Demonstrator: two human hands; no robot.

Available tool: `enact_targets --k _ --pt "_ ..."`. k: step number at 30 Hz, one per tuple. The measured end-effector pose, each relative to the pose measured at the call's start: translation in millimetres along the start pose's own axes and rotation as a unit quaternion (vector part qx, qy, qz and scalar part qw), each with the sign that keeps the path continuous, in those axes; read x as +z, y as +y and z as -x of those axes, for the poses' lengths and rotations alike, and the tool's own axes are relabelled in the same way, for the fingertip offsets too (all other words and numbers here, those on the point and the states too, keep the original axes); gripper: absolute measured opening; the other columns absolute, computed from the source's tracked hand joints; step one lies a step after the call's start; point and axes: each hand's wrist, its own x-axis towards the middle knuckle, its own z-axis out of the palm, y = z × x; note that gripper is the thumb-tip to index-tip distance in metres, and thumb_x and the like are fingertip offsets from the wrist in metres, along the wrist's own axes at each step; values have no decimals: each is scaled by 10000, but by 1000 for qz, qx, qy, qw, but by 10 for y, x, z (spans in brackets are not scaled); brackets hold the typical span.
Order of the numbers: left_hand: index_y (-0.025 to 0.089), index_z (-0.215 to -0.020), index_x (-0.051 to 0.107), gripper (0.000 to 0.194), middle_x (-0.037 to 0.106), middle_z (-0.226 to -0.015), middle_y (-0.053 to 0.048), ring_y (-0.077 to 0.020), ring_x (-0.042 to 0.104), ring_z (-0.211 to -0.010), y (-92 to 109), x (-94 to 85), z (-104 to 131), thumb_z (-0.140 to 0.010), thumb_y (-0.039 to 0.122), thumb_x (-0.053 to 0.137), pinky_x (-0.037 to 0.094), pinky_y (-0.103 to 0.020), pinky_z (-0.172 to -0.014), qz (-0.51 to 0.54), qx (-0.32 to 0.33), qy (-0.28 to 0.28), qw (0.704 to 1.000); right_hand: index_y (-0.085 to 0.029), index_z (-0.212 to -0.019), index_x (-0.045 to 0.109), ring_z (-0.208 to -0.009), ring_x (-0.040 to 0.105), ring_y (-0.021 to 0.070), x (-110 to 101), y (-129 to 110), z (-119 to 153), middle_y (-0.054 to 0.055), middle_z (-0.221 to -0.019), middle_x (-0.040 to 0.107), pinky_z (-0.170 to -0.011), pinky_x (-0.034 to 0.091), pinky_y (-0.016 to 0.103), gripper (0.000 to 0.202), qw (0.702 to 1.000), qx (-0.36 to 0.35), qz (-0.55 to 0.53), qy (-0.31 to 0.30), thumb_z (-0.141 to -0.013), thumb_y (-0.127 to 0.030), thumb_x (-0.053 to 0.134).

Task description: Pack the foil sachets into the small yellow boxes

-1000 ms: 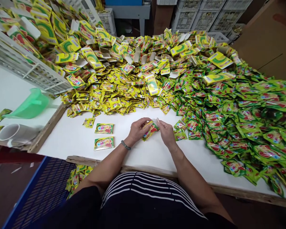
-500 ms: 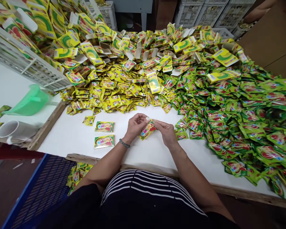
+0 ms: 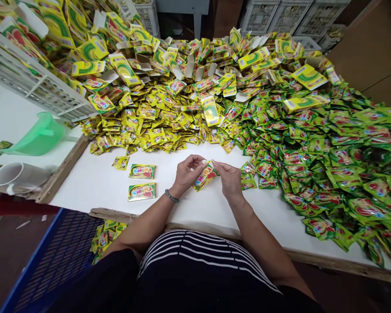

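Note:
My left hand (image 3: 186,174) and my right hand (image 3: 230,179) meet over the white table (image 3: 195,213), both closed on one small yellow-and-green cardboard box (image 3: 202,179). The box is tilted, its printed face up. My left fingers grip its left side; my right fingertips pinch its upper right end, partly hiding it. To the left of my hands lie two similar boxes, an upper one (image 3: 142,171) and a lower one (image 3: 142,191), both flat with printed faces up. A single yellow sachet (image 3: 120,163) rests above them. Near my right hand are a few green sachets (image 3: 248,181).
Yellow sachets (image 3: 153,115) and green sachets (image 3: 316,152) are heaped behind and to the right, with open-ended boxes (image 3: 211,111) on top. At left stand a white crate (image 3: 42,89), a green scoop (image 3: 41,134) and a white mug (image 3: 22,176). A blue basket (image 3: 61,243) sits below.
My hands have shifted slightly right with the box. My right fingertips still work at its upper end. The two boxes on the table stay in place.

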Motion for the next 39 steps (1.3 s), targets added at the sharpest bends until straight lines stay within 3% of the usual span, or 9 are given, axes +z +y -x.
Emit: enact_targets --k 10,15,20,23,26,28,35,39 --pt "149 -892 658 293 619 -732 -2 -92 535 -651 -8 25 22 -734 387 724 446 -228 -637 -23 24 -8 999 -197 -788 781 -711 652 201 25 -101 57 -7 -735 738 -694 534 323 325 996 -42 72 45 -698 -502 713" --pt "147 -901 675 260 623 -743 -5 -93 538 -661 -17 39 30 -756 359 713 449 -227 -636 -49 57 -12 997 -191 -771 782 -726 646 205 10 -131 70 -24 -656 706 -725 528 320 352 985 -81 137 63 -719 -523 676" --pt "147 -903 675 249 627 -744 -5 -89 545 -657 -23 20 25 -764 350 712 456 -223 -633 -74 88 -16 993 -180 -810 787 -723 668 198 -1 -166 99 -9 -749 748 -735 537 319 318 983 -95 143 64 -737 -470 679" --pt "148 -894 680 280 631 -728 -3 -90 550 -650 -47 -5 9 -746 380 726 461 -224 -629 -58 73 -11 996 -206 -850 789 -806 697 213 -86 -157 67 11 -867 769 -823 540 348 263 984 -110 139 11 -741 -427 695" --pt "139 -875 679 332 641 -710 -11 -98 563 -636 -73 -30 -9 -722 428 738 469 -232 -617 -5 20 -25 999 -237 -850 785 -833 705 215 -226 -121 -14 11 -904 769 -856 537 378 226 990 -47 84 -103 -686 -391 759" --pt "133 -858 682 351 655 -719 -24 -107 575 -635 -68 -45 -18 -716 449 737 470 -239 -609 12 -4 -51 999 -241 -824 785 -804 697 202 -293 -103 -58 9 -864 771 -831 534 368 209 988 -21 71 -137 -656 -365 785" --pt "144 -894 699 297 629 -724 -16 -99 540 -648 5 -31 -3 -759 408 714 433 -225 -602 -85 54 -62 993 -219 -790 779 -655 607 141 -162 -88 -4 2 -744 735 -580 457 262 209 995 -17 79 -50 -705 -402 726" --pt "145 -921 676 302 606 -719 4 -84 513 -623 -38 20 31 -763 400 709 431 -218 -600 -57 41 -17 997 -217 -848 773 -788 653 180 -51 -62 85 16 -853 746 -736 509 309 256 994 -61 80 -46 -792 -428 641"
